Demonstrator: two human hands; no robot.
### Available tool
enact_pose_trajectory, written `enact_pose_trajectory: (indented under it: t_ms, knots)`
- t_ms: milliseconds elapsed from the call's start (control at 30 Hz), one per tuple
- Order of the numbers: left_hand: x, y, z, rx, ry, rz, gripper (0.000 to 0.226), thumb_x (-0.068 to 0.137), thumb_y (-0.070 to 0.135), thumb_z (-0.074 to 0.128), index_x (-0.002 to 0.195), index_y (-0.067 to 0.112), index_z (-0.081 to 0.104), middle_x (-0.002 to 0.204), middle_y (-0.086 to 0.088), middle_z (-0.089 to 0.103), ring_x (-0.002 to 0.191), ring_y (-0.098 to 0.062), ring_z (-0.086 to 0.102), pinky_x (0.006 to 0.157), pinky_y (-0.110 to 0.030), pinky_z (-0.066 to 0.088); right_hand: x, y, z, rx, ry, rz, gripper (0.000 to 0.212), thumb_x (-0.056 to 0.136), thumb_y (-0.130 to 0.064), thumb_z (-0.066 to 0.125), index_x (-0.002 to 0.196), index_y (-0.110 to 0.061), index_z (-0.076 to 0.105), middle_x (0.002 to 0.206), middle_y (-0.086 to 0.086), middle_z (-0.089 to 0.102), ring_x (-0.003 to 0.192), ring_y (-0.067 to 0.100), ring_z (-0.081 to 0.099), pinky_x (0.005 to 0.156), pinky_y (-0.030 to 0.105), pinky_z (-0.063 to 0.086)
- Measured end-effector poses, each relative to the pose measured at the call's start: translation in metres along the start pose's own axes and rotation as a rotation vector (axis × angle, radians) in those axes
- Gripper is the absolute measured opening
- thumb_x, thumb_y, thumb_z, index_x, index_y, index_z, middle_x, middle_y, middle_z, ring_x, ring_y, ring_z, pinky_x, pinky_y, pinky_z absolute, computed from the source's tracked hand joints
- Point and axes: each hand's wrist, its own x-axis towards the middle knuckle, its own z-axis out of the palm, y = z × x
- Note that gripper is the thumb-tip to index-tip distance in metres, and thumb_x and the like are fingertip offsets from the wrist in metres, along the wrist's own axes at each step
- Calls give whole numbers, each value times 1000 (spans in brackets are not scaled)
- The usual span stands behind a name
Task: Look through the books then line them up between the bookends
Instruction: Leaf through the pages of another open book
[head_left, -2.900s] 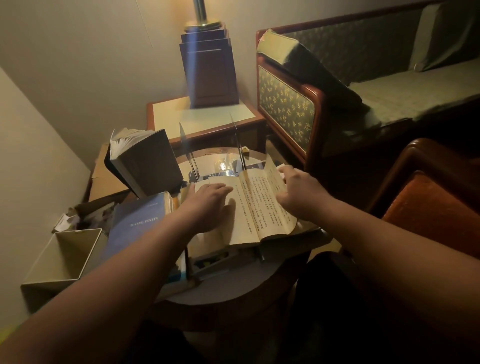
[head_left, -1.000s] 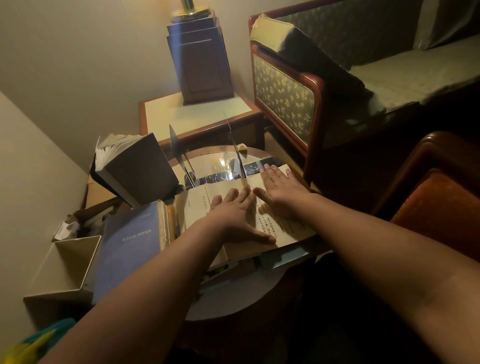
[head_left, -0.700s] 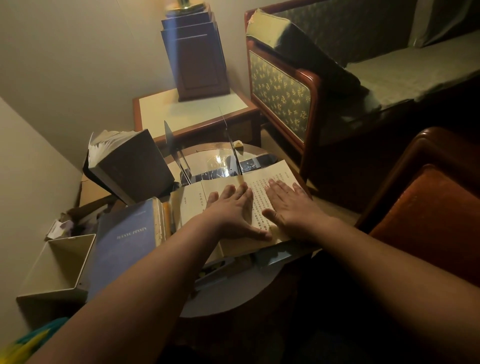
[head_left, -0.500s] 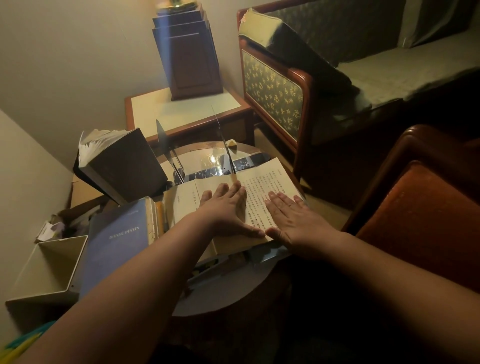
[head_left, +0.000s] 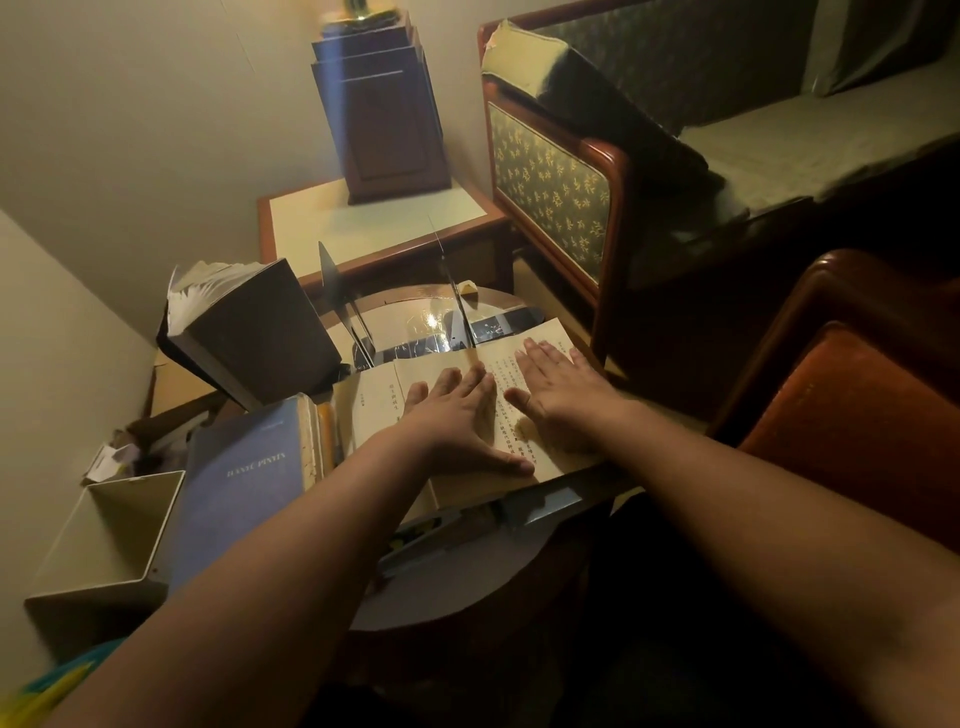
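Open cream-paged book with vertical print (head_left: 376, 415) lies on cluttered round glass-topped table (head_left: 431, 597), just before two thin upright bookends (head_left: 332, 280): press lightly, turn leaves from the outer edge, close it before standing it up. Left hand (head_left: 457, 415) and right hand (head_left: 566, 395) rest palm-down on its pages, fingers straight, gripping nothing.

left hand (head_left: 457, 415) flat, right hand (head_left: 561, 395) flat

The blue book (head_left: 244, 483) seemingly read "HANYU PINYIN" on its cover. The open book (head_left: 376, 410) bore vertical Chinese print, illegibly small.
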Motion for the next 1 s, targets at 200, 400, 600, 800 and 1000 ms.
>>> enact_pose_trajectory:
  t_ms: [200, 400, 600, 800, 1000]
  knots:
    - [0, -2, 4, -9, 29, 4, 136, 49, 97, 43, 153, 32, -15, 160, 9, -23, 147, -21, -23, 114, -49, -18, 17, 3, -3, 0, 53, 4, 81, 98, -68, 6, 160, -18, -6, 168, 4, -13, 154, 19, -12, 122, 45, -8]
    - [2, -4, 6, -19, 42, 2, 136, 50, 97, 44, 153, 31, -14, 160, 10, -23, 147, -21, -23, 116, -51, -17, -23, 4, -2, -44, 19, -61, 74, 103, -60, 15, 160, -20, -8, 167, 3, -16, 153, 19, -15, 124, 46, -8]
    - [-4, -7, 9, -51, 110, 40, 135, 50, 98, 43, 155, 32, -9, 162, 11, -16, 149, -18, -18, 119, -52, -10, -70, 20, 7, -127, -47, -131, 73, 102, -62, 12, 158, -22, -12, 165, 0, -20, 151, 15, -18, 121, 38, -13]
    - [-17, -6, 16, -17, 235, 37, 118, 63, 93, 33, 156, 31, -4, 163, 8, -13, 150, -17, -11, 122, -47, -5, -77, 25, 16, -154, -34, -136, 74, 101, -64, 9, 157, -23, -14, 165, -1, -21, 146, 10, -24, 115, 33, -17]
    - [-33, -17, 22, -79, 297, -92, 85, 90, 69, 38, 156, 29, 5, 163, 1, -17, 150, -22, -12, 122, -43, -1, -77, 23, 15, -158, -29, -130, 81, 92, -69, -2, 157, -23, -15, 162, -3, -25, 139, 8, -27, 112, 33, -19]
